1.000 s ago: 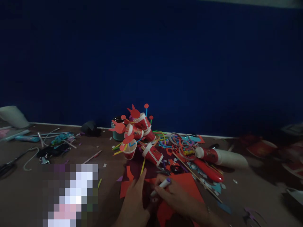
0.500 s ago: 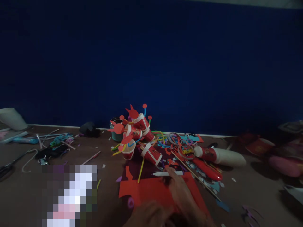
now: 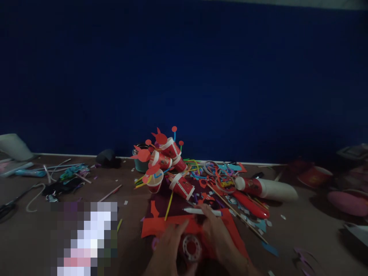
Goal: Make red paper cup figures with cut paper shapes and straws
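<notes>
My left hand point(image 3: 166, 249) rests on a red paper sheet point(image 3: 161, 227) on the brown floor, its fingers curled beside a roll of clear tape point(image 3: 191, 247) that sits between both hands. My right hand point(image 3: 216, 235) lies on the sheet to the right of the roll, fingers bent against it. A white marker pen point(image 3: 201, 211) lies loose on the paper just beyond my right fingertips. Whether either hand truly grips the roll is unclear in the dim light.
A heap of red paper cups point(image 3: 169, 168) with red cut-outs and coloured straws stands behind the sheet. To the right lie a red-and-white bottle point(image 3: 266, 188) and a long wooden stick point(image 3: 238, 214). Scissors point(image 3: 8, 207) and scraps lie far left. A blue wall rises behind.
The marker has left my right hand and now lies on the paper. My left hand dropped low, then came back up, and a tape roll now sits between my hands.
</notes>
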The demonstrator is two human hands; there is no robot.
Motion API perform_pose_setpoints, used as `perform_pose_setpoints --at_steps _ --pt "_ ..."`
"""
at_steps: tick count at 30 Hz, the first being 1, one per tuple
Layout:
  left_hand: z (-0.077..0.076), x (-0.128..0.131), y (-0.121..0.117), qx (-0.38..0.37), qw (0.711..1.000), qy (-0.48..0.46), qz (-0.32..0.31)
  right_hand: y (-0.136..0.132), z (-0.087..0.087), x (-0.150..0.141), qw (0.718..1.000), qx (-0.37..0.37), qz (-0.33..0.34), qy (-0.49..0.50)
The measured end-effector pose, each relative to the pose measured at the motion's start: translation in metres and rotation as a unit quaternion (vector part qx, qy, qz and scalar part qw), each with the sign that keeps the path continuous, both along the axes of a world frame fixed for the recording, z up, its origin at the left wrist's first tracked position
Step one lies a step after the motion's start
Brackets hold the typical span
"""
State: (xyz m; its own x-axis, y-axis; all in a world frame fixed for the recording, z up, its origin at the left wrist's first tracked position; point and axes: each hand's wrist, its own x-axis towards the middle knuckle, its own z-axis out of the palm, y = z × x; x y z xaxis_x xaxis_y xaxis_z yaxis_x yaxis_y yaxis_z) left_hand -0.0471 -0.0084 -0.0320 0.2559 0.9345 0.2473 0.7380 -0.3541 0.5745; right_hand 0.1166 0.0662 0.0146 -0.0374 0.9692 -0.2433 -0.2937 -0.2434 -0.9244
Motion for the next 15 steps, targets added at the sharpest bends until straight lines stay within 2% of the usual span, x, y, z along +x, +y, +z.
perform_pose_setpoints --at_steps 2,5,8,12,15 --pt "0.007 0.003 -0.003 -0.013 1.000 -0.020 0.007 0.000 0.001 0.000 1.000 0.006 0.007 -0.010" --pt "0.014 0.009 -0.003 -0.010 0.998 0.000 -0.069 0.003 0.002 -0.002 1.000 0.018 0.013 0.018" --pt "0.012 0.010 0.001 0.033 0.988 0.060 -0.141 0.006 0.002 -0.003 0.997 0.011 0.018 0.078" --pt "0.000 0.007 0.003 0.090 0.975 0.144 -0.140 0.005 0.011 0.000 0.997 -0.003 0.003 0.072" --pt "-0.007 0.011 -0.003 0.125 0.968 0.182 -0.123 0.004 0.022 0.008 0.999 0.031 -0.004 0.015"
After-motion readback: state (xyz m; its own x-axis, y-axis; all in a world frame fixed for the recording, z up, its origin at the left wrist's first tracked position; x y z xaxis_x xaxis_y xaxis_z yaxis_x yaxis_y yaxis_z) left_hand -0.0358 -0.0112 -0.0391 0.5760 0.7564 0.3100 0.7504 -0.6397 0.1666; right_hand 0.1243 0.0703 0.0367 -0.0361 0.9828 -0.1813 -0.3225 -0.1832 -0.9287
